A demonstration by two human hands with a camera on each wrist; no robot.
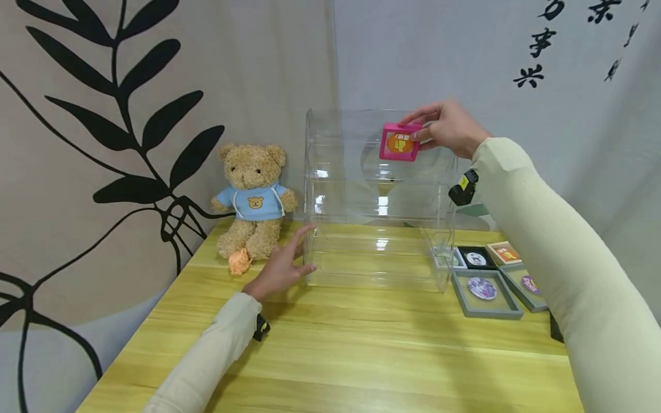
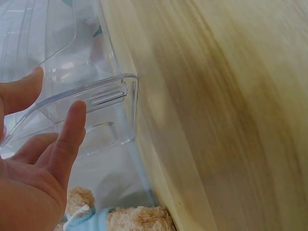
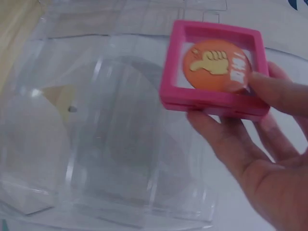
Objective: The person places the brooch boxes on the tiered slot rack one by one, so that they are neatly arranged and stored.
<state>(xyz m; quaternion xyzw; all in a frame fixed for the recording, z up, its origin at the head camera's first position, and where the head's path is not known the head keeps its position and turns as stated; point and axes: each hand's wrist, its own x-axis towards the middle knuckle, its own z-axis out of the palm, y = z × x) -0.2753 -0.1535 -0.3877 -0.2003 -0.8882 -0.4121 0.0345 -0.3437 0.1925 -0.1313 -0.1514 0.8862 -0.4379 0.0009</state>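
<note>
A clear plastic tiered display rack (image 1: 379, 235) stands on the wooden table. In front of its upper tier, my right hand (image 1: 448, 127) pinches a small pink square frame (image 1: 388, 150) between thumb and fingers. The right wrist view shows the pink frame close up, with an orange round badge (image 3: 204, 72) bearing a yellow thumbs-up hand inside it. My left hand (image 1: 281, 267) is at the rack's left side, fingers extended and thumb spread. In the left wrist view, its fingertips are by the rack's side edge; whether they touch cannot be made out.
A teddy bear (image 1: 255, 198) in a blue hoodie sits left of the rack, a small orange fuzzy thing (image 1: 239, 262) at its feet. Right of the rack lie several framed badges, including a grey frame (image 1: 493, 312), a black one (image 1: 476, 249) and an orange one (image 1: 498, 248).
</note>
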